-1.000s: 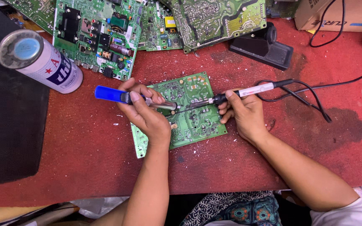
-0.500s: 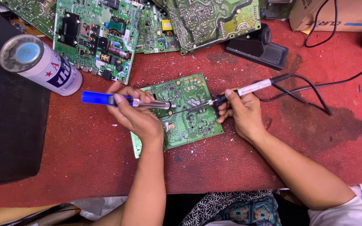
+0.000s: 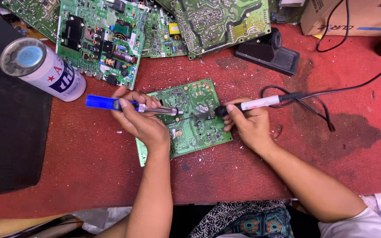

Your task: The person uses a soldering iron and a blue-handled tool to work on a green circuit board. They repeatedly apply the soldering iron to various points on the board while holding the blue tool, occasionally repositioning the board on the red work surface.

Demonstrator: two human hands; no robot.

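At the near edge a patterned dark garment (image 3: 243, 218) shows between the two forearms, which reach up over the red desk (image 3: 80, 167). The left hand (image 3: 140, 117) is curled tightly round a desoldering pump (image 3: 128, 105) with a blue rear end and a silver barrel, held nearly level so that its tip points right over the small green circuit board (image 3: 190, 117). The right hand (image 3: 250, 121) is closed in a pen-like grip on a soldering iron (image 3: 243, 106) with a white handle and a black collar; its tip points left and comes close to the pump's nozzle above the middle of the board, though whether either tip touches the board cannot be made out. The board lies flat on the desk between the two hands, tilted slightly, its lower left part hidden under the left wrist. A black cable (image 3: 314, 94) runs from the iron's handle and loops away to the right. Left of the hands lies a white spray can (image 3: 45, 70) on its side, beside a black slab (image 3: 9, 132). Farther off stand a black iron stand (image 3: 267, 55), several larger green circuit boards (image 3: 102, 39) and a cardboard box (image 3: 353, 17).
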